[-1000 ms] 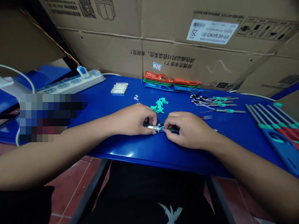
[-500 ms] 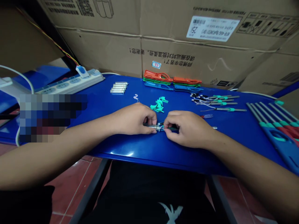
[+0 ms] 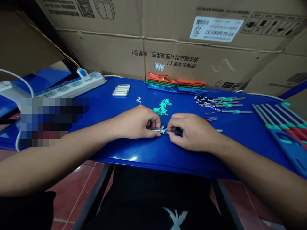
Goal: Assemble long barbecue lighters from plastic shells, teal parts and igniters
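Note:
My left hand [image 3: 141, 123] is closed on a clear lighter fuel tank [image 3: 157, 129] lying low over the table, its valve end pointing right. Just beyond that end, my right hand [image 3: 192, 131] pinches something small between thumb and forefinger; thin whitish wire seems to show there, but the fingers hide most of it. A dark lighter body half lies partly hidden under both hands. A metal rod tip [image 3: 219, 130] sticks out past my right hand. Small green plastic pieces [image 3: 163, 107] lie in a heap behind my hands.
Clear fuel tanks [image 3: 121, 90] lie at the back left, near a power strip [image 3: 72, 84]. Orange, green and blue lighter shells [image 3: 165, 80] are stacked against the cardboard box [image 3: 115, 48]. To the right are wired metal rods [image 3: 230, 104], a red screwdriver [image 3: 211, 118] and several assembled lighters [image 3: 285, 140].
Both hands keep nearly the same place and grip; the right fingertips have shifted only slightly at the valve end. The whole view has moved a little.

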`<control>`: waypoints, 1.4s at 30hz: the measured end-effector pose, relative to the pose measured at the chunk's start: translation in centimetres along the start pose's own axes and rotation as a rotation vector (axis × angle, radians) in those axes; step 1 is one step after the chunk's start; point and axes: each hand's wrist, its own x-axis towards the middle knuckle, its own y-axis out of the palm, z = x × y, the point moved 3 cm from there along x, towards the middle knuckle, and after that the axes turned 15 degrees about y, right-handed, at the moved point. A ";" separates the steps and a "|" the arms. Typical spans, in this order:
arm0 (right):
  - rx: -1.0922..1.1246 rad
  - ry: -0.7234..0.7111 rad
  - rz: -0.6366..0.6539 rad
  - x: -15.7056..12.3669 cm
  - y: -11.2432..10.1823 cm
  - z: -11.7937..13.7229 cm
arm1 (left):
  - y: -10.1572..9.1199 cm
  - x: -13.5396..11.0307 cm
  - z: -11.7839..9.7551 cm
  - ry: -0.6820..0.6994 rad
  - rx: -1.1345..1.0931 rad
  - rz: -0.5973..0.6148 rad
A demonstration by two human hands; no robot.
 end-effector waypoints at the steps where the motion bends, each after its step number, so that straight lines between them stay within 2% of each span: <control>1: 0.003 0.000 -0.001 0.0 0.0 0.0 | 0.0 0.0 0.0 -0.004 -0.001 0.002; 20: 0.035 -0.085 0.021 -0.1 -0.1 -0.1 | 0.0 0.0 -0.4 0.019 0.003 -0.004; 42: -0.045 -0.084 0.022 -0.1 -0.6 0.0 | 0.1 -0.1 -1.0 0.057 0.063 -0.022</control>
